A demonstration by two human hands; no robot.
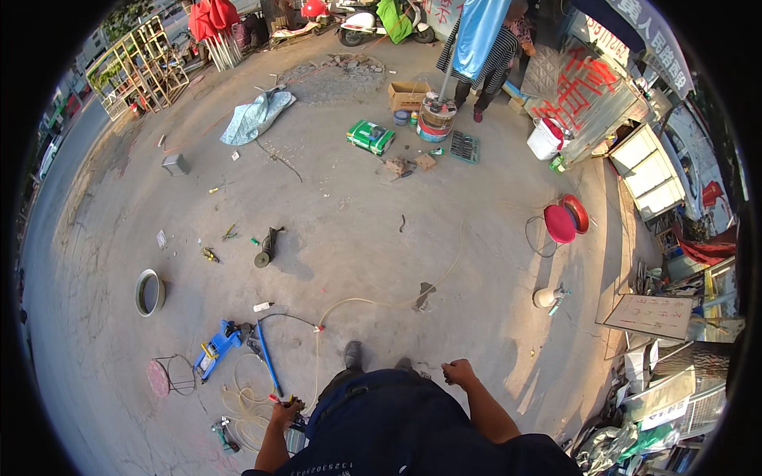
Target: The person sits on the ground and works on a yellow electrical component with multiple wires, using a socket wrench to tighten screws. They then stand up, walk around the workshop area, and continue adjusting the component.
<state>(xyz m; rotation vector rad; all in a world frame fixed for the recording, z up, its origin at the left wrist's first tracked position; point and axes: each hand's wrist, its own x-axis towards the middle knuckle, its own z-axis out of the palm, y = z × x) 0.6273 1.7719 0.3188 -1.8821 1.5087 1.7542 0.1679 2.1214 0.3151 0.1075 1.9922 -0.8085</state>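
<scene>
My left hand (284, 415) is low at the left of my body, its fingers closed around something small with red and yellow parts, too small to name. Out to the right, my right hand (458, 372) is closed too; a dark bit shows at its fingers, but I cannot make out what it is. Just beyond the left hand lie a blue floor jack (219, 347) and a long blue bar (269, 358). A clear hose (248, 397) is coiled next to that hand and runs on across the ground. Near my feet, a black hose (290, 317) ends at a red-and-white fitting.
A tipped stool (159, 378), a green power drill (223, 436) and a metal basin (149, 293) are at the left. Ahead lie a white bottle (263, 306) and a dark green cylinder (267, 250). Red stools (560, 224) stand right; a person (486, 59) is behind a blue umbrella (479, 36).
</scene>
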